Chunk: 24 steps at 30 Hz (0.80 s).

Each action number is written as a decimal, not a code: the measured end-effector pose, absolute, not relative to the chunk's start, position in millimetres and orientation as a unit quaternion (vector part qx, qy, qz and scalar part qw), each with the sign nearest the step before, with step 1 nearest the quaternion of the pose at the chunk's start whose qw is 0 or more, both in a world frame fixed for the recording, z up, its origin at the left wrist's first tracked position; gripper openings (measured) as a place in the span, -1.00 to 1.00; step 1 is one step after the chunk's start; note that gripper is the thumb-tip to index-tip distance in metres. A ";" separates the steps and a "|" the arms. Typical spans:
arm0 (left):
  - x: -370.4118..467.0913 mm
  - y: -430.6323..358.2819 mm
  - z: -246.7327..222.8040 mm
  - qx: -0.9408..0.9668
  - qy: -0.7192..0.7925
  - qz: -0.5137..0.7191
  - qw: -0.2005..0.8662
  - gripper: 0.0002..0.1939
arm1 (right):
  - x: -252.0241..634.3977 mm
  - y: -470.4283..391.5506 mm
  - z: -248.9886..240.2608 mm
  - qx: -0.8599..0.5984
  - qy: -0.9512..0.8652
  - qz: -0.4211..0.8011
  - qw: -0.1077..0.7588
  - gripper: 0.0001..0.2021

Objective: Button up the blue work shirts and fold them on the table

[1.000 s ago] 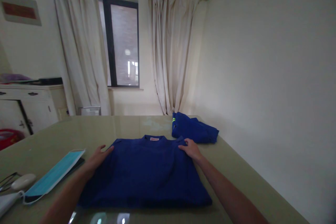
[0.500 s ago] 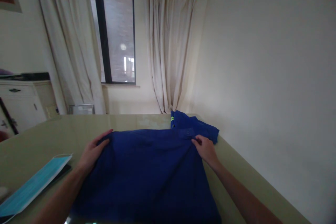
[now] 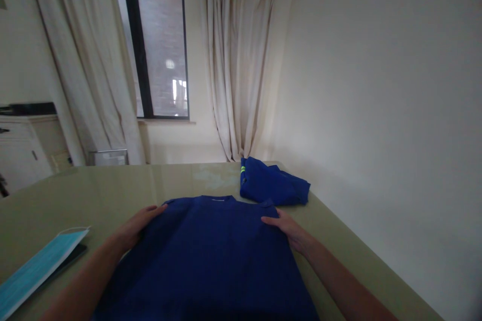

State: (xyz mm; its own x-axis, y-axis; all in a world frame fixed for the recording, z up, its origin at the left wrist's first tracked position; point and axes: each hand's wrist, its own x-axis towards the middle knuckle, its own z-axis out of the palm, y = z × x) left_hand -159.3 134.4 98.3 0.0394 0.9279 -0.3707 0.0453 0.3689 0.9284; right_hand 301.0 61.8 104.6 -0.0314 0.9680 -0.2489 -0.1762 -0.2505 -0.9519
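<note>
A dark blue garment [image 3: 218, 256] is spread out in front of me, its lower part running off the bottom of the view. Its top edge dips in the middle, where a small pale strip shows; the exact kind of clothing is unclear. My left hand [image 3: 141, 223] grips the upper left corner, fingers partly hidden by the cloth. At the upper right corner my right hand [image 3: 291, 228] pinches the fabric, thumb on top and other fingers behind. A second, folded blue garment [image 3: 273, 182] with yellow-green stripes lies just beyond my right hand.
The pale green table [image 3: 181, 178] runs up to the wall on the right. A light blue face mask [image 3: 43, 263] lies on a dark flat object [image 3: 73, 256] at the left. Behind stand curtains [image 3: 241, 60], a window [image 3: 161, 50] and a white cabinet [image 3: 22, 155].
The garment's top edge has come down and towards me, and its middle now dips with a pale strip showing. Both hands have lowered with it. The view has turned slightly right.
</note>
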 end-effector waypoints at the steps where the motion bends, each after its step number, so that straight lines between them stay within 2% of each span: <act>1: -156.9 134.7 99.8 0.399 0.560 0.365 0.627 -0.47 | 298.8 61.5 105.2 -0.506 -0.390 0.607 0.473 -0.51; 5: -150.0 135.3 97.6 0.389 0.574 0.331 0.640 -0.53 | 298.5 57.2 106.2 -0.494 -0.408 0.607 0.470 -0.51; 10: -143.7 122.8 102.3 0.334 0.537 0.433 0.642 -0.56 | 322.2 31.7 127.0 -0.470 -0.474 0.589 0.455 -0.48; 13: -127.9 124.5 121.4 0.324 0.508 0.472 0.643 -0.55 | 350.9 21.8 156.0 -0.489 -0.498 0.536 0.475 -0.44; 16: -88.7 148.1 161.4 0.367 0.464 0.534 0.604 -0.58 | 388.7 37.3 197.3 -0.522 -0.516 0.444 0.514 -0.39; 18: -49.0 172.0 196.1 0.402 0.432 0.617 0.521 -0.60 | 414.6 62.1 226.5 -0.560 -0.512 0.357 0.545 -0.40; 21: 17.3 201.0 235.9 0.449 0.455 0.728 0.249 -0.50 | 439.5 103.6 250.4 -0.662 -0.453 0.142 0.580 -0.44; 24: 66.9 202.3 228.5 0.549 0.459 0.694 0.072 -0.43 | 429.8 124.7 222.4 -0.696 -0.472 -0.113 0.529 -0.44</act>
State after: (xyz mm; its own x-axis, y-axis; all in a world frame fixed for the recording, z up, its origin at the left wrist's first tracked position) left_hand 66.9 202.3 228.5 -0.3861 0.6045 0.6968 0.4046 -0.5679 0.7168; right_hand 429.8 124.7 222.4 0.5293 0.5370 0.6569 0.7763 0.0058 -0.6303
